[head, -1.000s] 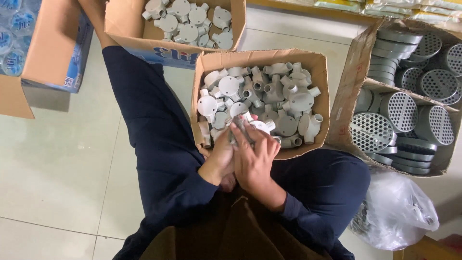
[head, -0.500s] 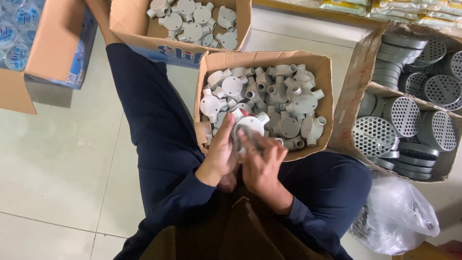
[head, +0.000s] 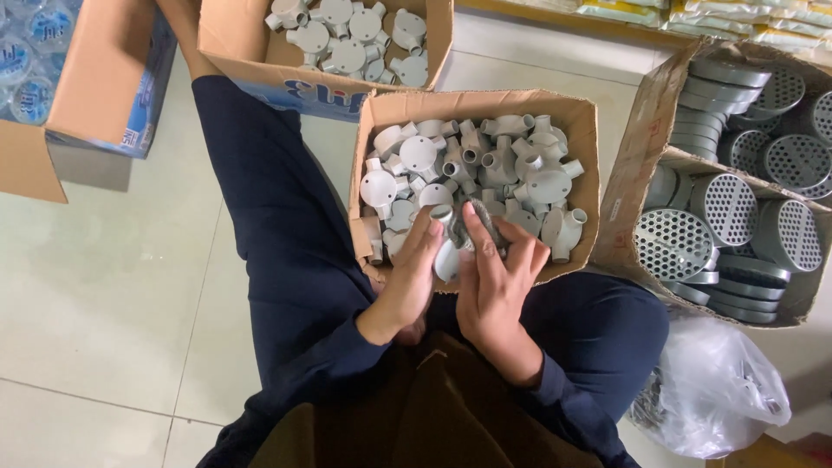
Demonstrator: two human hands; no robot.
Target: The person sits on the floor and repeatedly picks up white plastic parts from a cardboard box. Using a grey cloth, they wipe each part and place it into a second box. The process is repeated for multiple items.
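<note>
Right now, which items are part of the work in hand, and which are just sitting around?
In hand:
left hand
right hand
grey junction box
grey cloth
middle carton of fittings

Lying about:
far carton of fittings
perforated metal discs
plastic bag
water bottles

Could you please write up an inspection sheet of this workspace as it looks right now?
Surface: pale tiled floor; the person sits on it with boxes between the legs.
Job's things: a white plastic conduit fitting and a grey cloth, held over the near cardboard box of similar fittings.
Clutter: a second box of fittings, a box of perforated metal discs, a white plastic bag, a carton of bottled water.
Grippers: left hand holds the fitting; right hand presses the cloth on it.
Cables: nothing seen.
Surroundings: packaged goods along the top edge.
</note>
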